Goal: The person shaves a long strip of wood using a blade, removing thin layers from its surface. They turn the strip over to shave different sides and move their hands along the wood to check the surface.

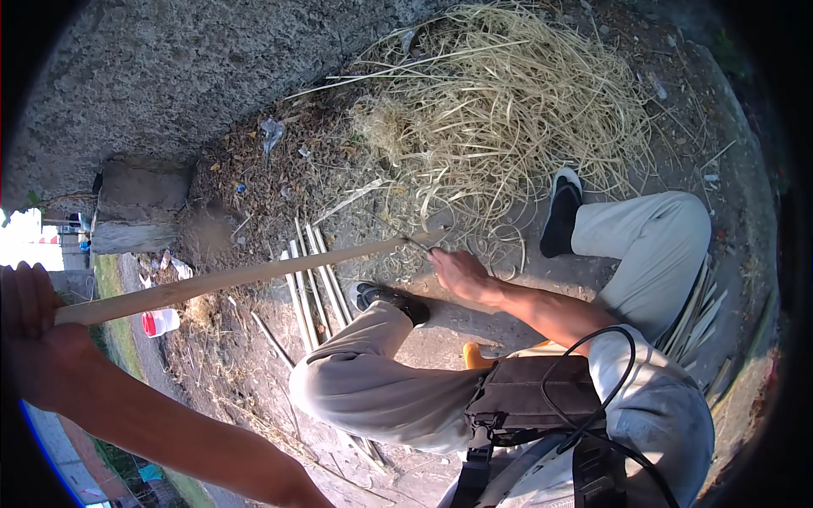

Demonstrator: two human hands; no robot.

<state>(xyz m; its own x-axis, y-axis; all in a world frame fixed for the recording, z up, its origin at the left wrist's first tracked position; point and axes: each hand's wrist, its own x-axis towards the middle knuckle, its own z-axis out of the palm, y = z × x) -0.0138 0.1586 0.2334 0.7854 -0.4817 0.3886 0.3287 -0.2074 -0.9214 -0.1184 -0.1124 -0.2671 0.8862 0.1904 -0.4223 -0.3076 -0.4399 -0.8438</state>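
Observation:
A long, pale bamboo strip [254, 273] stretches across the left half of the view. At its near end on the far left, my left hand [32, 317] is closed, with the fingers wrapped around it. My right hand [459, 274] is closed near the strip's other end, in the middle. A thin dark blade [415, 245], apparently a knife's, shows at the right fingers and meets the strip's tip; its handle is hidden in the grip. Thin curled shavings [506, 241] lie on the ground beside my right hand.
A big heap of pale shavings [517, 102] lies beyond my feet. Several split slats [318, 279] rest on the ground by my left foot. A rough concrete wall [203, 68] and a block [142, 203] stand upper left. A black bag [533, 394] with a cable is at my waist.

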